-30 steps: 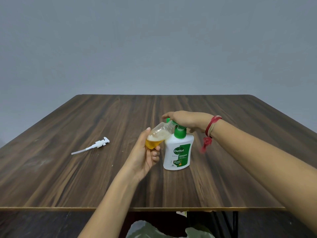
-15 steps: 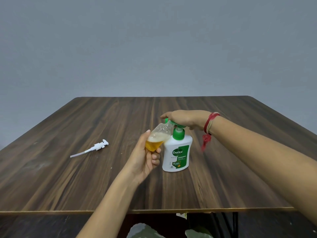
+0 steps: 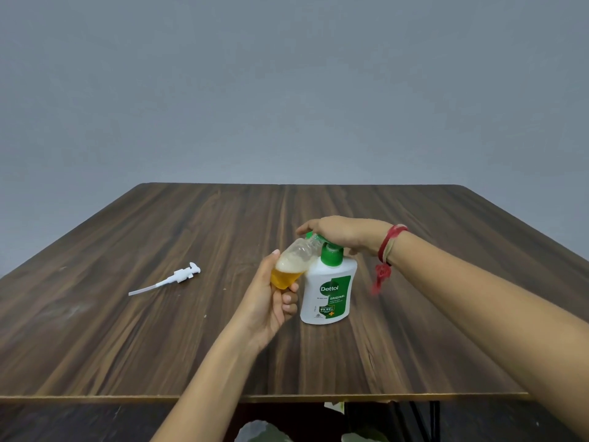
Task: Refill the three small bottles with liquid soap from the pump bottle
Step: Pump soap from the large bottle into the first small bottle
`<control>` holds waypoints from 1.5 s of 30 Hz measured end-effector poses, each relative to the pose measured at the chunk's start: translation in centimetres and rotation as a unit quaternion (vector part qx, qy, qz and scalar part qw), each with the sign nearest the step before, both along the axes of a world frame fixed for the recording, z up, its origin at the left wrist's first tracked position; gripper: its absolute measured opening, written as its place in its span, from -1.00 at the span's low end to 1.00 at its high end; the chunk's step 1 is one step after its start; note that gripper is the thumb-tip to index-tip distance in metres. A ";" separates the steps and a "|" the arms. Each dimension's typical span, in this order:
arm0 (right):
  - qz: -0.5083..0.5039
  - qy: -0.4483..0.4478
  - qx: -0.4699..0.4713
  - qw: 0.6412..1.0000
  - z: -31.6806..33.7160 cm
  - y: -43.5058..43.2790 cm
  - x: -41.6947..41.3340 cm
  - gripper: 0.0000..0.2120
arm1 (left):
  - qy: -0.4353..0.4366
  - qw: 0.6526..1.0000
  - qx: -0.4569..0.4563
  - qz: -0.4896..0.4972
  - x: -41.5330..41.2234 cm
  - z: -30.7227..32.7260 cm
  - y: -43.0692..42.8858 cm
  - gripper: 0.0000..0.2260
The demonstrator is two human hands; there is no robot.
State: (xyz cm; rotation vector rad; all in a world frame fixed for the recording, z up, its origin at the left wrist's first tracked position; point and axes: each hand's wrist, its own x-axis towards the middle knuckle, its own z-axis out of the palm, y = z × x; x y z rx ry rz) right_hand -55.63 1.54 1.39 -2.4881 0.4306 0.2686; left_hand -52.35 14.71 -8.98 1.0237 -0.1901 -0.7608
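Note:
A white pump bottle point(image 3: 328, 290) with a green label and green pump head stands upright near the table's middle. My right hand point(image 3: 345, 232) lies palm down on top of the pump head and covers it. My left hand point(image 3: 271, 303) holds a small clear bottle point(image 3: 293, 264) tilted, its open neck up against the pump's spout. Amber soap with foam on top fills the lower part of the small bottle. Only this one small bottle is in view.
A loose white pump insert with a long dip tube point(image 3: 169, 280) lies flat on the left of the dark wooden table point(image 3: 430, 330). The table's front edge runs just below my forearms. A grey wall stands behind.
The view has shifted slightly. Both hands keep their hold on the bottles, and the right hand stays pressed on the pump head. The soap level looks about the same.

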 end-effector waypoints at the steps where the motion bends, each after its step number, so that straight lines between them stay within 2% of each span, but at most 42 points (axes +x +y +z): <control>1: 0.002 0.002 -0.002 1.000 0.2 0.0 0.0 -0.60 | -0.002 1.000 0.000 -0.003 0.0 0.0 0.0 -0.65; 17: -0.003 0.019 -0.004 1.000 -0.1 0.2 0.2 -0.61 | 0.000 1.000 -0.003 -0.004 0.0 -0.1 0.0 -0.66; 30: 0.016 0.038 0.002 0.999 0.3 -0.4 0.7 -0.61 | -0.034 0.999 0.010 -0.011 0.2 0.8 0.7 -0.66; 41: 0.003 0.040 -0.005 0.999 -0.4 -0.6 0.7 -0.63 | -0.023 1.000 0.020 -0.004 0.4 0.5 0.5 -0.67; 45: 0.014 0.066 -0.026 0.997 0.0 -0.5 0.8 -0.64 | -0.014 1.000 0.018 -0.009 0.1 0.4 0.4 -0.66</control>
